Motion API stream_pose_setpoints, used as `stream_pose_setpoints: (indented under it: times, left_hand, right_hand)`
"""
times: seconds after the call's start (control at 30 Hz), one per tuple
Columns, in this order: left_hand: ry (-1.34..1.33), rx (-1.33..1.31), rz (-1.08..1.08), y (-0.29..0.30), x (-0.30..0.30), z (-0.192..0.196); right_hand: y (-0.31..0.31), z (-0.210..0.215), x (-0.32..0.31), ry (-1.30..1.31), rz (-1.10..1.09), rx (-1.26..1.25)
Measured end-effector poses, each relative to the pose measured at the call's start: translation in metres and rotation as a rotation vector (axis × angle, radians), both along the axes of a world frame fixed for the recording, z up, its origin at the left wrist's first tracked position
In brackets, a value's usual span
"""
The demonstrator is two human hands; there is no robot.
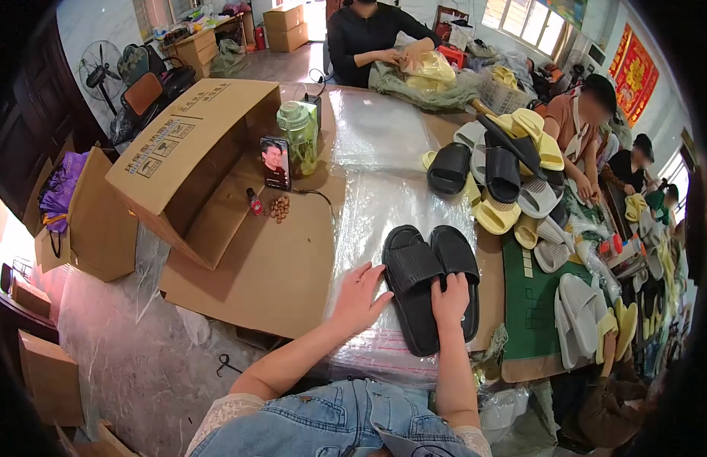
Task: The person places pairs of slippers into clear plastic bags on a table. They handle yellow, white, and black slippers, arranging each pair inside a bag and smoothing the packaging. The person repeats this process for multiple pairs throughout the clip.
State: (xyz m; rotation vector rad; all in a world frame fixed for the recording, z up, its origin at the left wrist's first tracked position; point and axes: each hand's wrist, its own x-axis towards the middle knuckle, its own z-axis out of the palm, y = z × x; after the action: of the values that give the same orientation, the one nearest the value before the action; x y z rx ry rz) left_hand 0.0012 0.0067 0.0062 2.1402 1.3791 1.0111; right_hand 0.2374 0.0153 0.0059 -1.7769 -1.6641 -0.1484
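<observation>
A pair of black slide slippers lies side by side on clear plastic bags (372, 221) on the table in front of me. The left slipper (413, 320) rests flat, toe pointing away. My right hand (450, 301) is over the right slipper (452, 247), with fingers curled at its strap and the inner edge between the two shoes. My left hand (357, 301) lies open with fingers spread, its fingertips beside the left slipper's outer edge. It holds nothing.
A pile of black, grey and yellow slippers (502, 175) stands at the right. Left are an open carton (193, 152), a propped phone (275, 162), a green bottle (296, 137), and a small red bottle (254, 202) by some nuts (279, 208). Several people work around the table.
</observation>
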Motion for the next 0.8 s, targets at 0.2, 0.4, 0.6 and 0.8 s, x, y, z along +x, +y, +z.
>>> stream_pose_setpoints:
  times: [0.2,0.4,0.6,0.8]
  left_hand:
    - [-0.007,-0.012,0.000,-0.001,0.000,0.002]
    - [-0.082,0.012,0.021,-0.001,0.001,0.007]
    - [-0.462,-0.193,-0.091,-0.005,-0.007,0.026]
    - [-1.195,-1.078,-0.716,-0.067,-0.007,0.150]
  right_hand:
    - [-0.003,-0.003,0.002,0.088,-0.005,-0.002]
    - [-0.003,-0.002,0.002,0.152,-0.006,-0.035]
    - [-0.001,-0.007,0.002,0.187,-0.036,-0.060]
    - [-0.002,-0.004,0.001,0.178,-0.027,-0.042]
